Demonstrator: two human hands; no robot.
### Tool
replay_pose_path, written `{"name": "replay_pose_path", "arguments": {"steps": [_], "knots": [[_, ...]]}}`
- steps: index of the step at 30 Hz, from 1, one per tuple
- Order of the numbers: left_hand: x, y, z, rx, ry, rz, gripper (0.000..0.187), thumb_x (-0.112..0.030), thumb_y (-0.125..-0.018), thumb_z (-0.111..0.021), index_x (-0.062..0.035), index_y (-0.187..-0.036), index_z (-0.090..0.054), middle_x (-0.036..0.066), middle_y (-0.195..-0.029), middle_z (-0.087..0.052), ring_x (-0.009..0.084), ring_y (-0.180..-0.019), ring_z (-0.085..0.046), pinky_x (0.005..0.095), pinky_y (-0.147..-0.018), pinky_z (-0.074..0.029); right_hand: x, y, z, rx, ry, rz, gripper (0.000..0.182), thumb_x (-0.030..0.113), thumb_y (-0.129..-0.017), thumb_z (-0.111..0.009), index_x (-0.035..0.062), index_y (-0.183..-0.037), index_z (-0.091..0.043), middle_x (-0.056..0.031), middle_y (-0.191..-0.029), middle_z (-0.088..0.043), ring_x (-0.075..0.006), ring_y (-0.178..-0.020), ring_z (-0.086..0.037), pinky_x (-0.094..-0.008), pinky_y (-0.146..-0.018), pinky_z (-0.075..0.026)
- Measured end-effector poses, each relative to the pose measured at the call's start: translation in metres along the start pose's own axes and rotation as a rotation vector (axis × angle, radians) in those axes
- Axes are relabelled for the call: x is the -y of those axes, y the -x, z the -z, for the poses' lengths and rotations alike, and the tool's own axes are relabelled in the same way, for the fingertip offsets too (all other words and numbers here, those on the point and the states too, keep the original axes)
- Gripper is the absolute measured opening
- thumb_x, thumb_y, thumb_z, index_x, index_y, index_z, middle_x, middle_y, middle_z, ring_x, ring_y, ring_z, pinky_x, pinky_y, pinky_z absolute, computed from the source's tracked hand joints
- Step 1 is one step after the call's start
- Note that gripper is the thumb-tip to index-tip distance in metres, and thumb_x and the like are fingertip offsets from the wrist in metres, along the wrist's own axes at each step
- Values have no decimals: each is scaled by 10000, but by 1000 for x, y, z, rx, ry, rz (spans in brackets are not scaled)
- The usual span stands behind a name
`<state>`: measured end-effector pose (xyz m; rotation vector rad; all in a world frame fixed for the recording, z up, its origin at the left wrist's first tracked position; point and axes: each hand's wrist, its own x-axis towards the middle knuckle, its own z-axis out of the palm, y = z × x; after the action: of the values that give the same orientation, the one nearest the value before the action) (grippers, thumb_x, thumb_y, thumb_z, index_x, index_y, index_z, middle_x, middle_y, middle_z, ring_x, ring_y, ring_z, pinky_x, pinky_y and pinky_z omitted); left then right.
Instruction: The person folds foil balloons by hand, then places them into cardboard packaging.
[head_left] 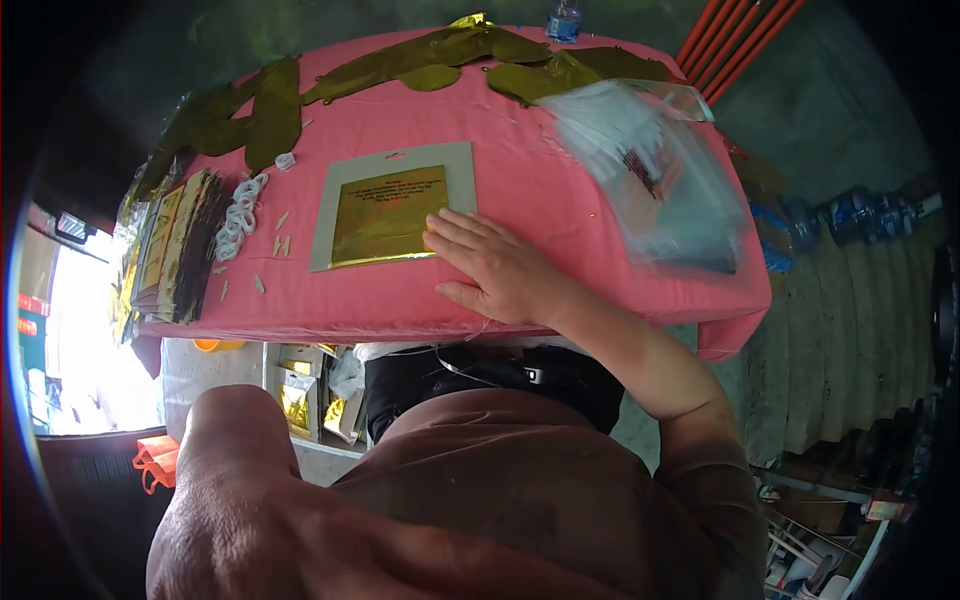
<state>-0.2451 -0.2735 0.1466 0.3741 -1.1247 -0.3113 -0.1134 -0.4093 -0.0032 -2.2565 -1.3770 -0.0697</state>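
A gold foil packet (390, 215) with printed dark text lies on a grey card (325, 215), which has a small red-edged hanging slot at its top. My right hand (495, 265) rests flat on the packet's lower right corner, fingers extended and palm down. Close to the camera at the lower left is my left arm, bent and very large, with my left hand (290, 545) at the bottom edge; its fingers cannot be made out.
Left of the card are a stack of packaged cards (180, 245), white cord coils (240, 215) and small clips. Clear plastic bags (650, 170) lie at the right. Flat gold balloons (400, 65) and a bottle (564, 22) line the far edge of the pink-covered table (560, 290).
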Motion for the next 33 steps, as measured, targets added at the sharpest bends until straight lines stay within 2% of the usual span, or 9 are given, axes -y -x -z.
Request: {"name": "replay_pose_path", "arguments": {"steps": [26, 30, 33], "knots": [[-5, -3, 2, -45, -86, -2, 316, -219, -855, -593, 64, -994, -596, 232, -1082, -577, 322, -1002, -578, 421, -878, -438, 1, -2, 0, 8, -2, 10, 537, 300, -881, -532, -2, -1311, -422, -169, -1406, -357, -285, -1342, -273, -395, -1102, -219], [-21, 3, 9, -101, -273, 44, 306, -216, -853, -594, 58, -988, -599, 230, -1085, -575, 319, -1003, -578, 422, -878, -438, 2, -2, 2, 24, -5, -3, 544, 290, -875, -534, -1, -1319, -413, -171, -1410, -348, -287, -1343, -270, -401, -1102, -217], [-44, 20, 24, -303, -816, 208, 298, -214, -852, -595, 54, -983, -600, 228, -1088, -574, 317, -1003, -578, 422, -878, -438, 4, -2, 6, 47, -3, 7, 559, 288, -870, -538, 0, -1328, -396, -171, -1415, -338, -289, -1344, -268, -407, -1101, -216]]}}
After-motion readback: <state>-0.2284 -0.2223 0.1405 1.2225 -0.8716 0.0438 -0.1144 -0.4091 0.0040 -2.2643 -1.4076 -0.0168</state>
